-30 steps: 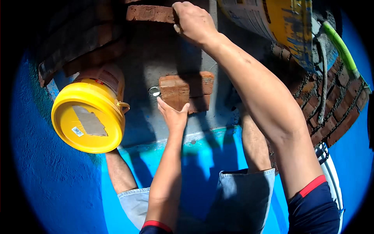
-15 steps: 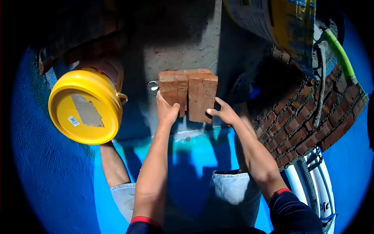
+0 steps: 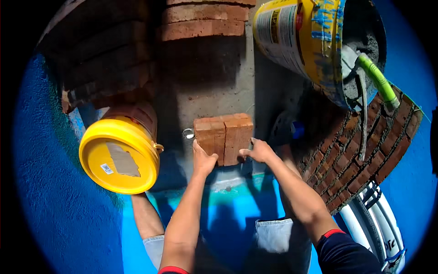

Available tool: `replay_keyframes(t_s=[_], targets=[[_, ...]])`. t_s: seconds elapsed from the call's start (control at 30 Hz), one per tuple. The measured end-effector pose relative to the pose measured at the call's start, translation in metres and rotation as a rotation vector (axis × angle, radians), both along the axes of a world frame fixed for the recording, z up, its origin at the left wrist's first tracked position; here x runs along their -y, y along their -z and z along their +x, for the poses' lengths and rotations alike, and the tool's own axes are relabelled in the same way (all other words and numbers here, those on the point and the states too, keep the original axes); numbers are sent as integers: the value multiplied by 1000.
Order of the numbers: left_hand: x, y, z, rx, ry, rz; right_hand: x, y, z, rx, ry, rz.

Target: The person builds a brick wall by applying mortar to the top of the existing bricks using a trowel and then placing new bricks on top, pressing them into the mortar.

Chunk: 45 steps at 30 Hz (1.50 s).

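Squaring up looks like the step in hand: a reddish-orange rectangular clay brick on the left (image 3: 210, 139) and its matching rectangular clay brick on the right (image 3: 238, 137) lie side by side, a thin seam between them, above the rough grey concrete floor (image 3: 214, 104). The bare left hand (image 3: 204, 160) grips the left one's near corner, and the bare right hand (image 3: 258, 150) grips the right one's – fingers outside, thumbs toward the near ends. To do it well, press evenly inward, keep both tops level, and line up the near ends; thumbs should stay out of the seam. Farther out stand the yellow plastic bucket with a round lid (image 3: 98, 169) and, upper right, the blue-smeared yellow plastic bucket (image 3: 278, 39) holding grey mix.
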<state>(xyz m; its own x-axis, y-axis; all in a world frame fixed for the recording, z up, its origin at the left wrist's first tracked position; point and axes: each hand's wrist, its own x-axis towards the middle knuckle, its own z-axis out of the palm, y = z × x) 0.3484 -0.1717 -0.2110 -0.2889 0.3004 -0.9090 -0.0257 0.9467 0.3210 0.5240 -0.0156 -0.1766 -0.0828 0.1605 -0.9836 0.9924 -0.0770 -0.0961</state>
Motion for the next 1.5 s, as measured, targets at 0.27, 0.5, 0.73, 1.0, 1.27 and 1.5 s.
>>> replay_keyframes(t_s=[0.27, 0.5, 0.73, 1.0, 1.27, 1.5], targets=[[-65, -38, -9, -281, -129, 109, -185, 6, -178, -671, -354, 1347], [-49, -51, -8, -266, -115, 226, -172, 63, -245, -608, -728, 1523], [1, -64, -1, -224, -135, 145, -164, 43, -236, -626, -720, 1399], [19, -61, -14, -189, -117, 120, -127, -32, -174, -514, -616, 997], [-6, -57, -25, -150, -203, 234, -78, -64, -74, -457, -439, 129], [-21, -27, -4, -8, -217, 194, -15, -16, 7, -135, 412, 152]])
